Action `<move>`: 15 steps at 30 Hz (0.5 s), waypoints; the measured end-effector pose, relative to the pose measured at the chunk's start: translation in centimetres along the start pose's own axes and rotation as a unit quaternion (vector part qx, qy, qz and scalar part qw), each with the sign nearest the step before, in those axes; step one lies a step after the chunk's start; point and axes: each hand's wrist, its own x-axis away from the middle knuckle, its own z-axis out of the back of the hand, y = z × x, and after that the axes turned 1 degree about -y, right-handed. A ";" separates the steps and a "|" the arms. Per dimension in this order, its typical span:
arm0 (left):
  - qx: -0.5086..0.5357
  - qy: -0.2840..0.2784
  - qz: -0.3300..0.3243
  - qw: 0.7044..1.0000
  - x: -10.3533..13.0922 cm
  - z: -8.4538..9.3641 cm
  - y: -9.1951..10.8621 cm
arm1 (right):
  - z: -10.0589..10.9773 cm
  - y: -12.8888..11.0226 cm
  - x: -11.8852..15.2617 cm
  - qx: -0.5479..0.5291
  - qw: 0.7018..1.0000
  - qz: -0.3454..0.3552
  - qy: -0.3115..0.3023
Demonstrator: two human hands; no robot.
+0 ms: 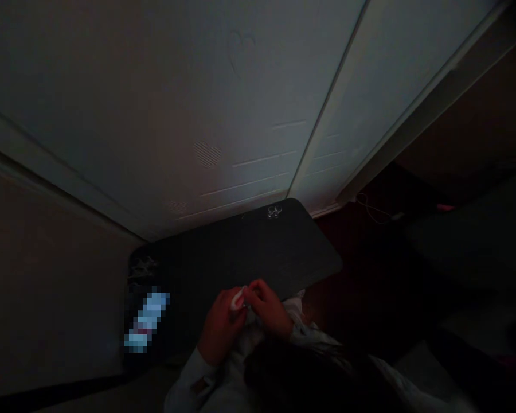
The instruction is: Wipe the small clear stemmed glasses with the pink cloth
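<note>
In the dim light, my left hand [222,328] is closed around a small white and pink item [238,300]. Its kind is too dark and small to make out. My right hand [270,310] meets the left one at the item's upper end, its thumb and fingers pinched on it. Both hands are close together at the near edge of a dark table [223,244] with rounded corners. Loose light wire-like loops [274,212] lie near the table's far right corner, and similar thin pieces [143,267] lie at its left end.
A lit, blurred-out screen [147,321] rests at the table's left end. White panels [241,103] with embossed hearts and lines rise right behind the table. To the right, a thin pale cord [370,213] lies on the dark floor.
</note>
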 end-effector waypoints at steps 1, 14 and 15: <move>-0.011 -0.005 0.013 1.000 -0.3 -0.1 -0.2 | 0.0 0.0 -0.1 -0.007 1.000 -0.001 -0.011; 0.089 0.063 0.248 0.963 -5.6 -2.1 0.3 | 4.0 2.5 -2.2 -0.097 0.993 -0.070 -0.015; 0.103 0.065 0.250 0.961 -6.1 -2.3 0.7 | 4.5 2.3 -2.7 -0.123 0.989 -0.079 0.002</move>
